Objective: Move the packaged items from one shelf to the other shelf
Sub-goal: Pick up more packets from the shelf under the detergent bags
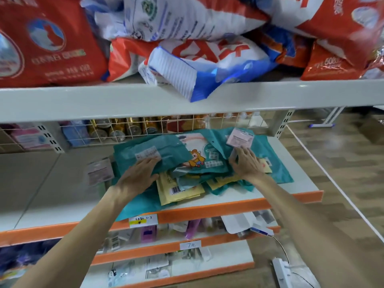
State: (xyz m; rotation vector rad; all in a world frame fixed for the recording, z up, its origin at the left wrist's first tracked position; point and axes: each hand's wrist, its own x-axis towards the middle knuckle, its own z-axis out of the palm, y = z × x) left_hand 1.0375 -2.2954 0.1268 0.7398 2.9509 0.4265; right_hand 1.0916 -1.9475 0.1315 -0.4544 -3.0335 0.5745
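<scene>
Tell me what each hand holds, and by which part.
The left hand lies flat on a teal package, gripping nothing. The right hand reaches the pink packet at its lower edge; whether it pinches cannot be told.

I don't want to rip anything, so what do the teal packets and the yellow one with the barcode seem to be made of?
Teal packets: probably thin plastic film, slightly glossy; they crease and buckle softly. Yellow packet: flat and matte with a printed barcode, maybe paper or matte film; the look leaves that open.
</scene>
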